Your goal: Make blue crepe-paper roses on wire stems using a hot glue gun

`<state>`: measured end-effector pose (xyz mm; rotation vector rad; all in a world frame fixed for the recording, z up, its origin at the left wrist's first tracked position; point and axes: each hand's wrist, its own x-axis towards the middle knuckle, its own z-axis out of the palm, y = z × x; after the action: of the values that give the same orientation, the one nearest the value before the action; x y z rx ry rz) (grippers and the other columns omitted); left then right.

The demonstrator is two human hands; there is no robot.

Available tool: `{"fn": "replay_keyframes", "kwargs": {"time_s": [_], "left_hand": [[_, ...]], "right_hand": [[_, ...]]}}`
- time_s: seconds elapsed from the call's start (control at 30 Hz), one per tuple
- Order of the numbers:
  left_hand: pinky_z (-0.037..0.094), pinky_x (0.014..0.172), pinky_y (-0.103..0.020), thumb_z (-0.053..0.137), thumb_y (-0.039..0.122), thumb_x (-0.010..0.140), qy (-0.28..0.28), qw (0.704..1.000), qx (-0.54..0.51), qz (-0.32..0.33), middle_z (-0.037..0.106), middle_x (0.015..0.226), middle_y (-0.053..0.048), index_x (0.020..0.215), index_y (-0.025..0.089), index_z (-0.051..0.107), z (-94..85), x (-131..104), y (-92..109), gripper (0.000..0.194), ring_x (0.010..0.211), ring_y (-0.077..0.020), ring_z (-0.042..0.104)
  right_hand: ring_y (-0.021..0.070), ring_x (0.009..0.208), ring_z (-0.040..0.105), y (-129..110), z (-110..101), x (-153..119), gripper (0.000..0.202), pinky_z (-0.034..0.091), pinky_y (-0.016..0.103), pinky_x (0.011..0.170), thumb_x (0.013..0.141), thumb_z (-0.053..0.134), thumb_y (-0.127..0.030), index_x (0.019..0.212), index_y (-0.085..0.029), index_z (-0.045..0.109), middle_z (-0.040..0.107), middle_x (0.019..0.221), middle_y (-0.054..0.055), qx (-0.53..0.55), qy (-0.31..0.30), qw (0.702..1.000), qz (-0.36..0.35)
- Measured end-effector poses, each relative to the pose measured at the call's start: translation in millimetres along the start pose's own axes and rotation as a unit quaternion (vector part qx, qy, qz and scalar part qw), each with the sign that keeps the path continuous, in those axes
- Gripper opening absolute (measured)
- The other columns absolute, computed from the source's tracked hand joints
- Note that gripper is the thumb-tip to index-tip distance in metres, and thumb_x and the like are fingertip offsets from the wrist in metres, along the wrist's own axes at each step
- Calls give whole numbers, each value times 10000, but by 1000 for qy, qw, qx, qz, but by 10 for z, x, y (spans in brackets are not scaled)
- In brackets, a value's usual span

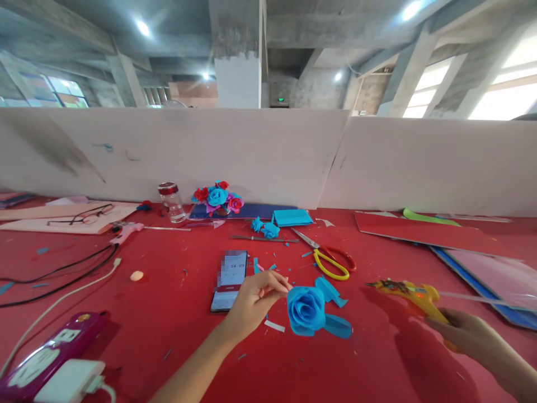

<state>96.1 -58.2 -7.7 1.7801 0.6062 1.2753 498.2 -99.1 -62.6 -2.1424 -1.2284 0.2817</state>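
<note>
Left hand [254, 302] pinches the blue paper rose [306, 309]; right hand [465, 333] grips the glue gun [413, 295]

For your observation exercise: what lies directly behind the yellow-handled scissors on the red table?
Behind the scissors lie a folded blue paper stack, two small blue paper flowers and a thin dark rod, with the white partition beyond. What lies under the stack is hidden.

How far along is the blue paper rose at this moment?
Done: the blue rose is already rolled into a bloom; two small blue roses and a finished bouquet sit by the partition. In hand: the left hand holds the rose, the right hand a yellow glue gun. Left: loose blue strips hang off, not yet fixed.
</note>
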Motion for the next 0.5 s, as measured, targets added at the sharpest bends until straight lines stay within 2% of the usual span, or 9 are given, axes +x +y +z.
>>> {"fn": "replay_keyframes", "kwargs": {"time_s": [0.1,0.17,0.23,0.33,0.4,0.5], "left_hand": [[492,883,-330,444,115,891,-70,979,174,81,693,960,-44,887,192,598,-46,-46,-29,172,937,-157,642],[495,888,-349,402,104,902,-101,941,292,136,690,1010,-56,949,183,599,-66,-75,-41,218,1007,-181,620],[517,851,-354,400,119,906,-108,902,377,179,694,999,-54,957,173,604,-67,-95,-51,217,1003,-198,623],[525,830,-339,419,122,902,-105,858,445,233,698,951,-46,923,155,608,-43,-102,-60,193,902,-176,652],[526,822,-325,429,112,897,-109,838,469,256,695,940,-46,902,146,607,-27,-94,-59,181,857,-159,655],[535,789,-323,423,100,893,-109,814,503,271,691,915,-47,878,142,604,-18,-76,-47,186,836,-160,649]], "right_hand": [[114,335,311,-149,-34,-115,277,244,282,376,571,530,-477,704,-241,586,386,438,-33,114,-50,992,17],[116,355,342,-300,-96,-217,253,248,270,382,507,628,-428,672,-246,566,416,439,-36,175,-75,981,32],[134,396,406,-460,-162,-359,222,280,272,387,522,664,-417,612,-239,568,498,477,9,227,-108,967,49],[144,413,445,-676,-193,-645,215,325,269,375,552,676,-433,648,-248,626,599,582,51,258,-219,939,62],[165,402,471,-794,-148,-836,203,374,275,376,603,629,-459,652,-263,648,564,516,24,231,-180,956,10],[252,578,618,-937,-29,-1017,277,510,316,525,628,551,-521,651,-265,655,662,625,59,200,-126,969,-77]]}}
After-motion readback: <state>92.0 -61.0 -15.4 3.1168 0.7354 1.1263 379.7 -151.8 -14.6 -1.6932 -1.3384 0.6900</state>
